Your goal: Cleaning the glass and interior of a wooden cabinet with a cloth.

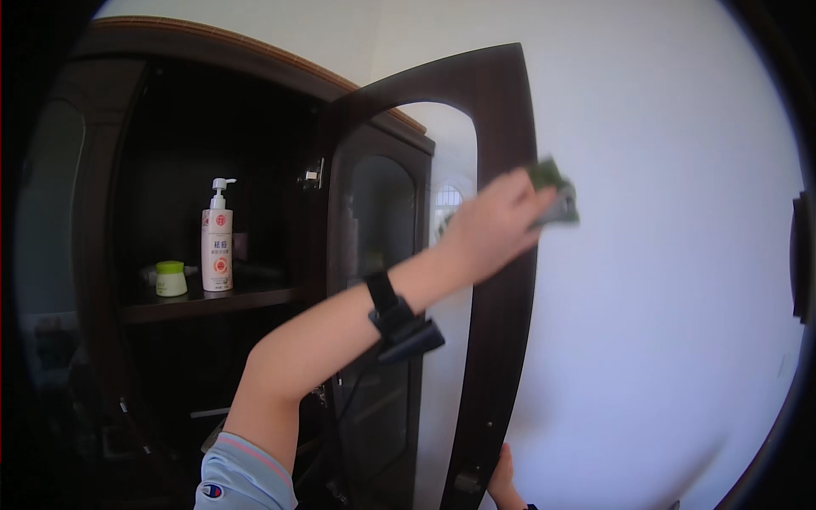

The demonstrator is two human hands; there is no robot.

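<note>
My left hand (494, 226) is raised across the opened dark wood cabinet door (507, 140), its fingers closed on a crumpled green and grey cloth (558, 194). The cloth is blurred and reaches past the door's outer edge; whether it touches the wood cannot be told. A black strap with a dark device (405, 325) sits on that wrist. Low at the same door's edge is my right hand (503, 478), gripping the wood and partly hidden behind it. An arched glass pane (446, 331) fills the door's frame, and a window is reflected in it.
Inside the dark cabinet, a shelf (210, 305) bears a pink pump bottle (217, 255) with printed writing and a green-lidded jar (171, 280). A metal hinge (313, 175) joins the door. Another glazed door (382, 255) stands behind. A white wall (650, 255) rises at the right.
</note>
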